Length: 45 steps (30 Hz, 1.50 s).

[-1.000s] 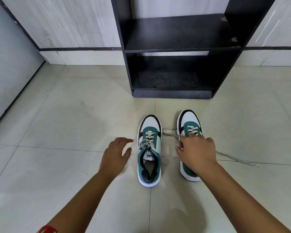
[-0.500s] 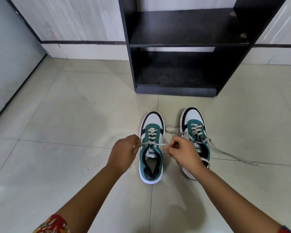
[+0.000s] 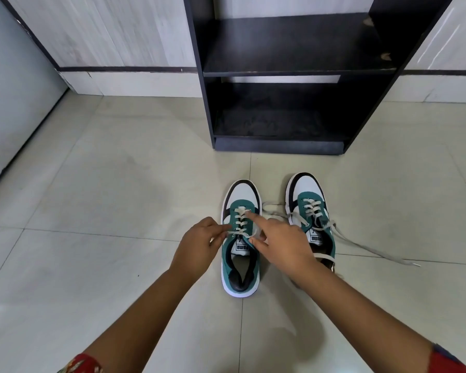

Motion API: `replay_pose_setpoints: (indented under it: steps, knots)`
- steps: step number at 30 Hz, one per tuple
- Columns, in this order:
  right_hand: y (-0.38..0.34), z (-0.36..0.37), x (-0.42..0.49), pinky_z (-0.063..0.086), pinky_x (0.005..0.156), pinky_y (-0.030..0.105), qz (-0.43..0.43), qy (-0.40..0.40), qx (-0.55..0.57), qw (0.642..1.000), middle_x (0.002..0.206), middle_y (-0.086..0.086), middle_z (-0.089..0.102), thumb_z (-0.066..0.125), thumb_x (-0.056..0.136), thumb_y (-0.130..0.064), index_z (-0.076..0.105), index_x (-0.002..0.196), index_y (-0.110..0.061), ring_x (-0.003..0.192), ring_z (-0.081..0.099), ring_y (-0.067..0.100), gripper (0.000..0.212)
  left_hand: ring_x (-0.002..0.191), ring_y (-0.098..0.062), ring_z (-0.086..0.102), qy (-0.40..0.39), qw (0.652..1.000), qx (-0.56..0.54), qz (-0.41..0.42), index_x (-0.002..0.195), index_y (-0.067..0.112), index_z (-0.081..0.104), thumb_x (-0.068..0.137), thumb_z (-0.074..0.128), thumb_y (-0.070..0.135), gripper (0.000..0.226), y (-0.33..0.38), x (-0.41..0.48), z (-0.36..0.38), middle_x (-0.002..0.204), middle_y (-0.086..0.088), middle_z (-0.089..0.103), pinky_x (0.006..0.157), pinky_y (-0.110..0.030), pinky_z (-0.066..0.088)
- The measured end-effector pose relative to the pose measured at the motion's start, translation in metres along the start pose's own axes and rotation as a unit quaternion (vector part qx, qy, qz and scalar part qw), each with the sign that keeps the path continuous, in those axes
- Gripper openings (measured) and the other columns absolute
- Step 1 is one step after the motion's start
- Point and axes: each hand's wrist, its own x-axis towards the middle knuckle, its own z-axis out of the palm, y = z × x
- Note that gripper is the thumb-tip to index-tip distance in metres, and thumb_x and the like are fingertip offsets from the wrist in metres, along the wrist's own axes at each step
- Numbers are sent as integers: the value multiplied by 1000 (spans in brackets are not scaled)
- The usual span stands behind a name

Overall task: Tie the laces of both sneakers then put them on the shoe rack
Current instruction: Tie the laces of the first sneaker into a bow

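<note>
The left hand (image 3: 199, 244) is pinched shut on one end of the pale grey lace (image 3: 240, 224) of the green, white and black sneaker on the left (image 3: 241, 238). The right hand (image 3: 283, 243) has its pointing finger stretched out flat over the crossed lace and its thumb tucked under a lace end near the tongue; the other fingers are curled in, and I cannot tell if they hold anything. Both hands are working on this one shoe, so the step looks like the start of the knot.

To do it well, I think each hand should hold one lace end, pull both the same so the shoe closes snug, then cross them, make loops and pull tight. Press the crossing down so it does not slip.

The matching sneaker on the right (image 3: 311, 216) stands just beside it, partly hidden by the right hand. Its long loose lace (image 3: 371, 249) trails over the shiny pale floor tiles (image 3: 105, 211), so it needs tying too.

The black wooden shoe rack (image 3: 280, 71) stands ahead by the wall. Both sneakers sit on the floor in front of it, toes pointing at it
</note>
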Motion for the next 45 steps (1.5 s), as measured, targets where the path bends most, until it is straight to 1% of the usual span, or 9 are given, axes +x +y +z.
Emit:
replay_pose_setpoints:
  steps: [5,10,21,24,27,30,34,39,45]
  knots:
    - [5,3,-4,42,83,32,-57,42,-33,997,105,1,65,44,94,-36,66,108,-23,98,60,26,29,67,-18,59,26,998,47,42,94,19,74,87,55,29,22,-8,-1,0,77,0,65,60,-22,43]
    - [9,10,-10,43,67,31,15,17,48,999,99,4,61,44,94,-29,68,98,-15,87,61,28,28,67,-22,57,25,998,55,14,88,19,74,87,52,32,26,-16,-2,5,73,2,65,61,-29,43]
    - [9,13,-7,41,65,30,47,-8,92,995,81,-3,48,48,92,-28,69,86,-12,81,58,26,27,72,-15,51,14,999,46,-25,87,19,73,90,56,29,19,-19,-3,8,78,3,65,69,-26,39]
    - [17,13,-6,39,64,32,45,-45,141,988,78,-1,51,50,92,-30,65,81,-15,76,54,22,24,80,-17,58,-38,990,-81,-114,77,24,70,89,57,27,18,-19,-1,1,84,0,65,76,-32,42]
    - [20,11,-10,39,67,27,60,-55,319,944,78,5,58,48,94,-26,59,75,-14,72,53,20,25,72,-14,64,-50,938,-275,-203,73,20,65,92,51,16,24,-8,2,-13,95,-13,62,80,-28,44]
    - [9,5,-11,39,70,4,72,-19,477,876,90,0,62,42,97,-18,55,69,-17,84,57,5,31,61,-15,61,-61,891,-385,-234,72,13,58,96,41,19,31,7,6,-19,102,-7,67,78,-26,47]
    - [-7,1,-3,40,83,3,75,-7,590,804,99,-4,68,36,99,-17,50,76,-10,93,60,-9,28,55,-17,51,-38,848,-472,-238,81,9,56,98,38,23,28,27,11,-21,104,-1,73,68,-29,45]
    - [-16,3,8,52,83,20,80,-22,687,721,81,3,63,33,100,-15,57,95,-11,83,61,16,25,43,-10,35,-30,883,-420,-207,94,15,64,98,40,22,26,42,15,-21,86,2,67,47,-23,31]
    - [-16,7,10,52,75,15,104,-42,669,734,83,10,59,33,100,-15,58,114,-21,83,58,18,29,41,-8,28,-35,899,-404,-167,108,17,62,98,36,16,27,43,17,-15,76,-11,52,40,-17,22]
